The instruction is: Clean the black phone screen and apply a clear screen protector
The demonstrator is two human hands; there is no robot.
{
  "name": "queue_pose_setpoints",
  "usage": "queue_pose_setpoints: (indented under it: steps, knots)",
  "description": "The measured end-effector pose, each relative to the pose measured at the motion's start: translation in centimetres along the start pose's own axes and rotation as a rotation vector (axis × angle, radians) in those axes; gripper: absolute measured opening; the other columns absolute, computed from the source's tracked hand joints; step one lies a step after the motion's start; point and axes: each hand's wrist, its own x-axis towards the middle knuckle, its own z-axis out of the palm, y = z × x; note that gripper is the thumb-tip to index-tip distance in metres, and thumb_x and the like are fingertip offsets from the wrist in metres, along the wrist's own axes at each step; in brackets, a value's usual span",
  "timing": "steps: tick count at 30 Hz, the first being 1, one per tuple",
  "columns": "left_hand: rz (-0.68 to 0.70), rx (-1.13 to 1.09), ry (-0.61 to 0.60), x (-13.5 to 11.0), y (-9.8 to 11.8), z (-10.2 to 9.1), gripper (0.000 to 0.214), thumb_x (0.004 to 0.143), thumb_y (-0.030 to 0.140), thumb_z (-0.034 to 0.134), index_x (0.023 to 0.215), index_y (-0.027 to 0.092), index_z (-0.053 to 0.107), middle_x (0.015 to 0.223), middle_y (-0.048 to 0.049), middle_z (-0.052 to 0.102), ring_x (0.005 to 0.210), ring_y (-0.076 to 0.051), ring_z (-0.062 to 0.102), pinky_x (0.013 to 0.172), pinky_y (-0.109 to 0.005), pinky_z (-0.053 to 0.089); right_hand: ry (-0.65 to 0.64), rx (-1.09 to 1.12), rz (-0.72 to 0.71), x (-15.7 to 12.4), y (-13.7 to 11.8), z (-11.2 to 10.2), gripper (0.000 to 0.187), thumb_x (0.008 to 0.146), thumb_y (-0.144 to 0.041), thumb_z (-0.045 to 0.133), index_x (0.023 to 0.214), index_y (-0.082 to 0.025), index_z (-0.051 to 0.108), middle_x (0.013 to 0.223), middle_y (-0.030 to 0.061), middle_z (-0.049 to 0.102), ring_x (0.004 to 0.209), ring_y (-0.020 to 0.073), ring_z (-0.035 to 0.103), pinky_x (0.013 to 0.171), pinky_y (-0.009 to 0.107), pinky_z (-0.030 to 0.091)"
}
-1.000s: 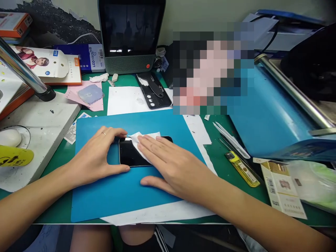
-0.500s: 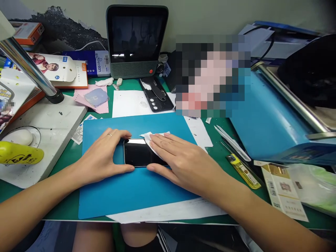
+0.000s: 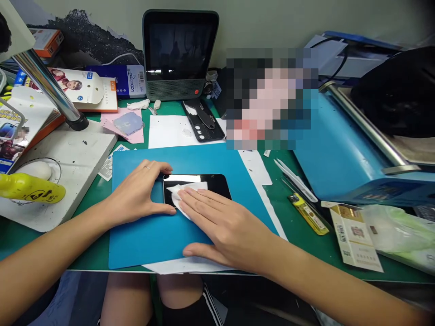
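A smartphone [image 3: 216, 183] with a black, glossy screen lies flat on a blue mat [image 3: 146, 249]. My left hand [image 3: 137, 197] steadies its left end, fingertips at the far corner and thumb at the near one. My right hand [image 3: 226, 224] presses a folded white wipe [image 3: 200, 185] against the screen with flat fingers held together. Its thumb is spread out over the mat, off the phone. The right hand covers the phone's near right part.
Beyond the mat, a black phone case [image 3: 204, 120] lies near a smart display [image 3: 178, 54]. To the left is a lamp base [image 3: 91, 149] with a yellow bottle [image 3: 37, 188]. White tweezers [image 3: 295, 181], a yellow packet [image 3: 309, 215] and a cigarette box [image 3: 356, 237] lie right.
My right hand has slid the wipe left and nearer across the screen, uncovering the phone's far right corner. My left hand keeps its place at the phone's left end. The view has shifted slightly.
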Motion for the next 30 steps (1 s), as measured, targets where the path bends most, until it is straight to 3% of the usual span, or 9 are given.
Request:
queue_pose_setpoints:
  steps: [5, 8, 11, 14, 16, 20, 24, 30]
  knots:
    - [-0.029, 0.009, -0.011, 0.1, 0.2, -0.1, 0.075, 0.074, 0.052, 0.094, 0.131, 0.022, 0.056, 0.125, -0.0083, 0.067, 0.113, -0.03, 0.061, 0.096, -0.046, 0.054, -0.023, -0.17, 0.183, -2.9, -0.5, -0.7, 0.068, 0.107, -0.053, 0.05, 0.131, 0.007, 0.069, 0.136, 0.0278, 0.071, 0.125, 0.0381, 0.074, 0.105, 0.051, 0.065]
    - [-0.027, 0.011, 0.003, 0.2, 0.1, 0.0, 0.075, 0.073, 0.051, 0.095, 0.131, 0.021, 0.057, 0.125, -0.0087, 0.066, 0.113, -0.031, 0.061, 0.096, -0.046, 0.054, -0.003, -0.227, 0.263, -2.0, -1.1, 0.0, 0.088, 0.102, -0.069, 0.047, 0.131, 0.011, 0.068, 0.138, 0.0333, 0.068, 0.126, 0.0431, 0.072, 0.105, 0.054, 0.064]
    - [-0.001, 0.008, 0.013, 0.3, -0.2, 0.1, 0.073, 0.075, 0.054, 0.092, 0.13, 0.021, 0.057, 0.125, -0.009, 0.066, 0.113, -0.031, 0.061, 0.096, -0.047, 0.054, -0.011, -0.149, 0.226, 0.4, -2.1, 1.0, 0.106, 0.095, -0.082, 0.043, 0.138, 0.012, 0.063, 0.147, 0.0322, 0.062, 0.138, 0.0418, 0.064, 0.117, 0.051, 0.056]
    - [0.021, 0.0, 0.014, 0.3, -0.4, 0.0, 0.07, 0.079, 0.06, 0.087, 0.128, 0.021, 0.057, 0.125, -0.0092, 0.067, 0.113, -0.032, 0.061, 0.097, -0.048, 0.053, -0.067, -0.048, 0.138, 1.6, -2.7, 1.3, 0.104, 0.096, -0.081, 0.043, 0.146, 0.01, 0.057, 0.155, 0.0285, 0.056, 0.147, 0.0379, 0.056, 0.125, 0.049, 0.047]
    - [0.02, 0.003, 0.01, 0.3, -0.3, -0.2, 0.068, 0.079, 0.06, 0.087, 0.127, 0.021, 0.058, 0.124, -0.0091, 0.067, 0.113, -0.032, 0.061, 0.096, -0.048, 0.053, -0.091, -0.022, 0.154, 0.8, -2.6, 0.9, 0.1, 0.098, -0.077, 0.045, 0.148, 0.009, 0.055, 0.157, 0.0275, 0.054, 0.149, 0.0375, 0.054, 0.125, 0.05, 0.047]
    - [-0.008, 0.026, -0.002, 0.3, 0.1, -0.3, 0.067, 0.078, 0.055, 0.089, 0.128, 0.022, 0.058, 0.123, -0.0087, 0.067, 0.112, -0.032, 0.061, 0.095, -0.047, 0.053, -0.108, -0.04, 0.318, -2.4, -0.6, 0.1, 0.092, 0.103, -0.071, 0.043, 0.151, 0.007, 0.054, 0.158, 0.0278, 0.054, 0.148, 0.0384, 0.055, 0.12, 0.055, 0.052]
    - [-0.038, 0.025, -0.012, 0.4, 0.3, -0.4, 0.069, 0.076, 0.054, 0.09, 0.128, 0.022, 0.057, 0.122, -0.0084, 0.066, 0.112, -0.032, 0.06, 0.094, -0.047, 0.054, -0.151, -0.005, 0.467, -3.8, 1.3, 0.1, 0.093, 0.103, -0.071, 0.043, 0.157, 0.004, 0.047, 0.164, 0.0273, 0.046, 0.153, 0.0395, 0.047, 0.123, 0.06, 0.047]
    - [-0.076, 0.013, -0.016, 0.4, 0.3, -0.3, 0.069, 0.075, 0.056, 0.088, 0.129, 0.023, 0.058, 0.122, -0.0082, 0.065, 0.112, -0.033, 0.06, 0.095, -0.047, 0.054, -0.081, 0.045, 0.474, -6.3, -0.7, -0.1, 0.09, 0.1, -0.069, 0.054, 0.164, -0.007, 0.041, 0.165, 0.0222, 0.047, 0.156, 0.0348, 0.044, 0.125, 0.056, 0.046]
